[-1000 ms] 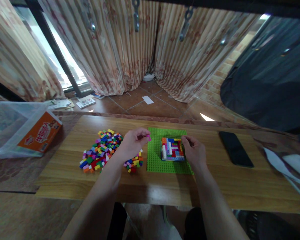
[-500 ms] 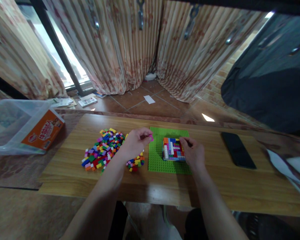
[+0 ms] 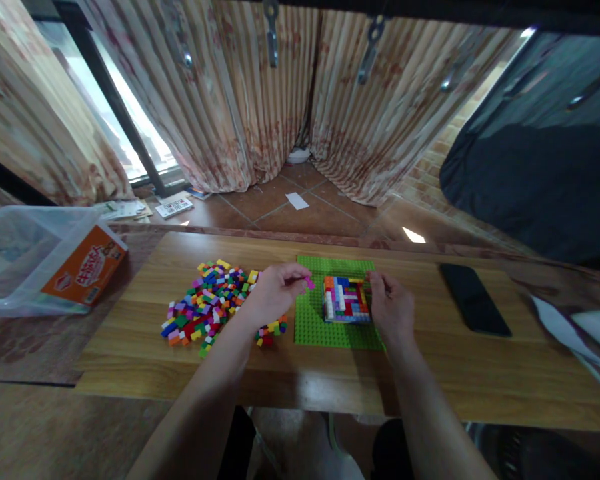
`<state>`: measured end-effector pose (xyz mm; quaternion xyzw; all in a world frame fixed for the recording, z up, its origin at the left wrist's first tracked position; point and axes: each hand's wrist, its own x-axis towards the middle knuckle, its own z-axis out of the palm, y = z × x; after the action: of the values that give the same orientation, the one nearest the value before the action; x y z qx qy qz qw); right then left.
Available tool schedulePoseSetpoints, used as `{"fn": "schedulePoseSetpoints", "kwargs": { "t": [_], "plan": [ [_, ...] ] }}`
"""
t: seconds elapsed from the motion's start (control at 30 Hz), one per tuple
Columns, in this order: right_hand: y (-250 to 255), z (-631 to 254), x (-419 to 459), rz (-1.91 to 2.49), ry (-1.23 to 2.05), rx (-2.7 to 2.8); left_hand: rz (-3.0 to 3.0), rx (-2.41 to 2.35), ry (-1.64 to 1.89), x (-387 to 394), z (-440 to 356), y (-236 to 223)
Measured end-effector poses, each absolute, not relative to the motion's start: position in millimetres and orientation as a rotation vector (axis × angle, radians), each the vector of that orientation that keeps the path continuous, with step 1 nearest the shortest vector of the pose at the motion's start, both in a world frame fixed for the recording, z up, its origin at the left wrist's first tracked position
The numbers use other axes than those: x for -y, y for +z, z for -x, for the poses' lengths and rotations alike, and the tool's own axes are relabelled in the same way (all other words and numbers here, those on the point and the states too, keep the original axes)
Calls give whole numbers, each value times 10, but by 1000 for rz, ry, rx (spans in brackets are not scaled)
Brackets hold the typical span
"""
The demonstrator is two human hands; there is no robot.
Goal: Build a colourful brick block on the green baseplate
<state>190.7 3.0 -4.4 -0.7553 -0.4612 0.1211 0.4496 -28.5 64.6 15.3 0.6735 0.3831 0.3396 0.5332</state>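
Observation:
A green baseplate (image 3: 320,327) lies on the wooden table (image 3: 430,360). On it stands a square block of many-coloured bricks (image 3: 345,299). My left hand (image 3: 275,291) pinches a small magenta brick (image 3: 309,283) just left of the block, above the plate. My right hand (image 3: 391,308) rests against the block's right side with its fingers curled at the block's far right corner. A heap of loose coloured bricks (image 3: 207,303) lies to the left of the plate, and a smaller cluster (image 3: 270,331) sits under my left wrist.
A black phone (image 3: 473,298) lies on the table's right side. A clear plastic bin (image 3: 25,257) with an orange box (image 3: 84,267) stands at the far left. White sheets (image 3: 575,333) lie at the right edge. Curtains hang behind the table.
My left hand has carried the magenta brick a little rightwards, closer to the block. My right hand stays against the block's right side.

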Motion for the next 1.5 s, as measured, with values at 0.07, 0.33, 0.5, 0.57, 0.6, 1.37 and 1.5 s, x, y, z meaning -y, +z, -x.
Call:
{"fn": "schedulePoseSetpoints", "kwargs": {
  "t": [0.07,0.33,0.5,0.57,0.6,1.37,1.5],
  "plan": [
    [5,-1875,-7,1830,238,1109,-1582,-894,801,-649,278,149],
    [103,-1571,148,1525,416,1369,-1651,-808,790,-589,206,150],
    [111,-1522,184,1437,473,1528,-1684,-723,762,-522,139,173],
    [107,-1530,179,1420,479,1543,-1651,-718,765,-494,107,189],
    [104,-1542,176,1420,481,1543,-1640,-726,765,-482,93,198],
    [-110,-1938,5,1694,341,1379,-1907,-969,612,-464,35,80],
    [-160,-1947,-46,1634,466,1285,-1919,-970,593,-461,36,100]
  ]
}}
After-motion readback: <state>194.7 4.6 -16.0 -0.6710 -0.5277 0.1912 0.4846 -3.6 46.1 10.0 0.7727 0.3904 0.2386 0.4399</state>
